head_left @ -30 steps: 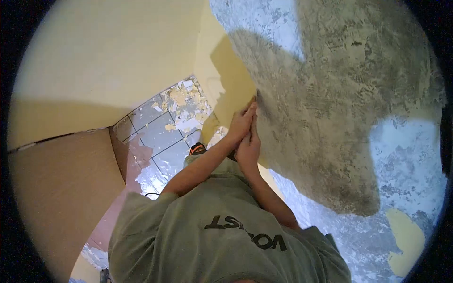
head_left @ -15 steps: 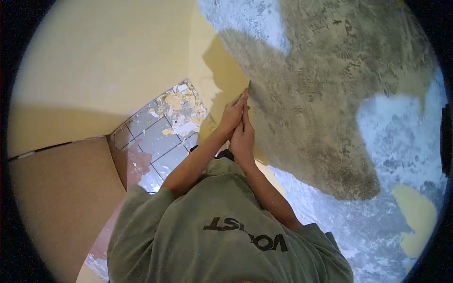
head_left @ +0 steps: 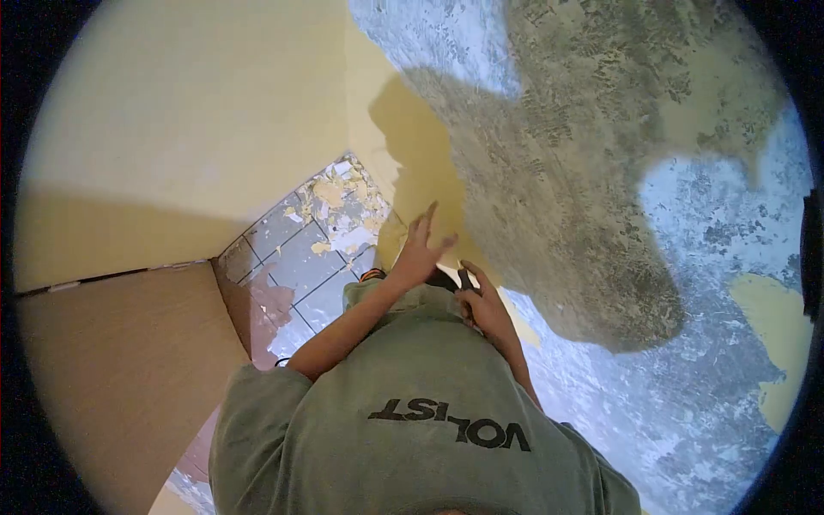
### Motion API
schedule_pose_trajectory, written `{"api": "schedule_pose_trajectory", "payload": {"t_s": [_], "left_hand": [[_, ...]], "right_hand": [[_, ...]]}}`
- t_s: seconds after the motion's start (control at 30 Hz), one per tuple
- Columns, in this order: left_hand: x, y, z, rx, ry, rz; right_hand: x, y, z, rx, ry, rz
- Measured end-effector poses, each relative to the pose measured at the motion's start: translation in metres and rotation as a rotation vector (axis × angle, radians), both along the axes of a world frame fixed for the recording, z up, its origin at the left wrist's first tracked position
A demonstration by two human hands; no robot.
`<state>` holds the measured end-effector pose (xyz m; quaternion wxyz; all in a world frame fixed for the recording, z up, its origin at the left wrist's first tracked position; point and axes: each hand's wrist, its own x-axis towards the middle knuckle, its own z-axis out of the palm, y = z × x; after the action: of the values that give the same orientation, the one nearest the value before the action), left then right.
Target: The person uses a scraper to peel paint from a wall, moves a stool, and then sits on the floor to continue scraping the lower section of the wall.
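Fingers spread, my left hand (head_left: pixel 418 255) is raised in front of the yellow wall (head_left: pixel 429 163) and holds nothing. To its right and slightly lower, my right hand (head_left: pixel 486 307) is closed around a dark-handled tool (head_left: pixel 466 279), whose working end is hard to make out. The two hands are apart. Beyond them the wall has a large stripped grey patch (head_left: pixel 566 197) with a rough, scraped surface, and its edge meets the yellow layer just above my hands.
Yellow and white flakes (head_left: pixel 339 202) lie scattered on the grey tiled floor (head_left: pixel 318 262) in the corner. A brown board-like surface (head_left: pixel 129 360) stands at the left. A yellow remnant (head_left: pixel 760 318) clings to the wall at the right.
My hands were together at the edge of the grey patch. They have separated and come down toward my body, the left one opening and the right one now showing the dark handle.
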<state>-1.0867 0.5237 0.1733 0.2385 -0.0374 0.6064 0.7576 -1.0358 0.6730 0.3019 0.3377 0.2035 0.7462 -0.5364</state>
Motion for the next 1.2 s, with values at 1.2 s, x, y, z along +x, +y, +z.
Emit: {"api": "schedule_pose_trajectory", "payload": {"t_s": [1.2], "left_hand": [[-0.084, -0.088, 0.101, -0.560, 1.258, -0.264]], "right_hand": [[-0.031, -0.044, 0.097, 0.475, 0.238, 0.113]]}}
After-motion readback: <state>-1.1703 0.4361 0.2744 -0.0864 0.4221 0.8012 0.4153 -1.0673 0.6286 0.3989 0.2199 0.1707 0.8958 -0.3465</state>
